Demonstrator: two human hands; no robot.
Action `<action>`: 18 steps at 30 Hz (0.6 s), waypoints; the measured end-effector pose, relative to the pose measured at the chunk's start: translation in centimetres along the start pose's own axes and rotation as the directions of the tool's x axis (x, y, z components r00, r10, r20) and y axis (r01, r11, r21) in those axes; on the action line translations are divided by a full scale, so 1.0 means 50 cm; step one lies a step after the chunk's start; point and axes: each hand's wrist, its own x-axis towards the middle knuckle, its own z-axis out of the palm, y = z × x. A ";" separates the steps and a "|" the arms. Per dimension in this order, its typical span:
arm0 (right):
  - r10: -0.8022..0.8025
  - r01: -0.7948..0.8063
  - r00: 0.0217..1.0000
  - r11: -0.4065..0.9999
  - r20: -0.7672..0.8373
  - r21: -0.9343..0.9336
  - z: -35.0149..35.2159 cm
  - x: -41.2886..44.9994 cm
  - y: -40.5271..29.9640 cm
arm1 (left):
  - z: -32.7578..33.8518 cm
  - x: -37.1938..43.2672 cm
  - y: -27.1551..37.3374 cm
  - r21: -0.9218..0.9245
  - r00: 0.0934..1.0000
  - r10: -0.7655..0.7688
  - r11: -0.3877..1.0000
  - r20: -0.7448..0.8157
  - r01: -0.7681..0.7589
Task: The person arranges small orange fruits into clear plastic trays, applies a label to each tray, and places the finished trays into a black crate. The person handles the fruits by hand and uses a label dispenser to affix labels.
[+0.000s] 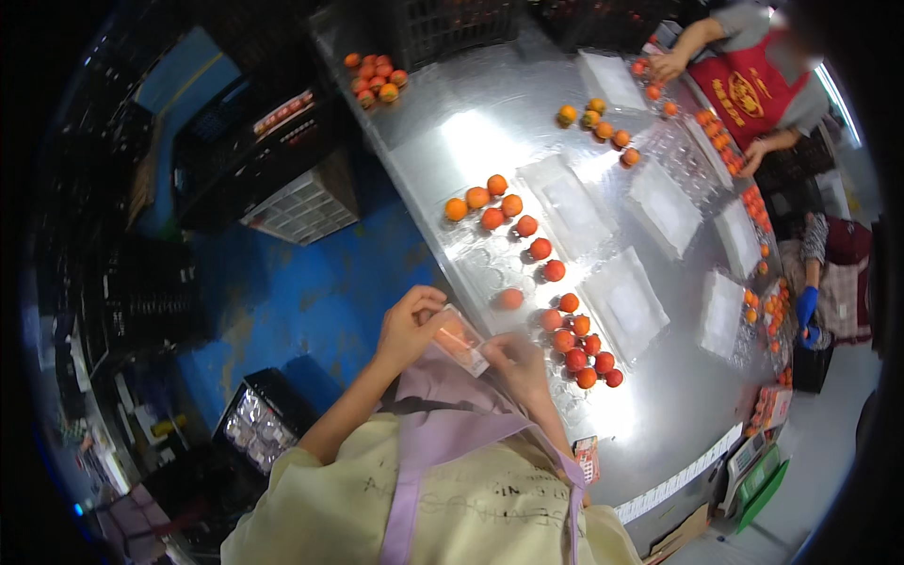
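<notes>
My left hand [413, 325] grips the upper left end of a small clear-and-white packet with an orange print [458, 340], held over the steel table's near edge. At the packet's lower right corner are the fingers of my right hand [512, 360], pinched on it. Just beyond, a clear plastic tray with round hollows [487, 265] lies on the table. Orange-red round fruits, which look like persimmons or tomatoes [554, 270], stand in a line and a cluster along it. One fruit [510, 299] sits apart, nearer my hands.
White padded sheets in clear trays [625, 304] lie farther across the steel table [452, 148]. More fruits [378, 78] are heaped at its far left corner. A co-worker in a red apron [752, 92] handles fruit opposite; another wears blue gloves [807, 311]. Scales [748, 459] stand at right.
</notes>
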 end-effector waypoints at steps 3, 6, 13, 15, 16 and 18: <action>-0.052 0.048 0.998 0.996 0.047 0.073 0.016 -0.012 -0.008 | 0.001 -0.018 -0.019 0.068 0.996 0.073 0.995 -0.055 -0.070; -0.074 0.074 0.997 0.997 0.016 0.024 0.011 -0.023 -0.011 | 0.005 -0.028 -0.022 0.150 0.976 0.161 0.979 -0.143 -0.139; -0.296 0.291 0.936 0.955 -0.189 -0.052 -0.012 -0.067 0.020 | 0.094 -0.066 0.060 0.415 0.850 0.491 0.745 0.189 -0.523; -0.325 0.354 0.925 0.925 -0.197 0.138 -0.004 -0.074 0.025 | 0.118 -0.082 0.035 0.115 0.924 0.290 0.939 0.249 -0.325; -0.350 0.381 0.912 0.916 -0.215 0.124 -0.009 -0.081 0.022 | 0.132 -0.086 0.034 0.016 0.933 0.255 0.963 0.254 -0.268; -0.397 0.432 0.887 0.894 -0.237 0.119 -0.027 -0.098 0.028 | 0.157 -0.087 0.031 -0.121 0.929 0.205 0.977 0.307 -0.175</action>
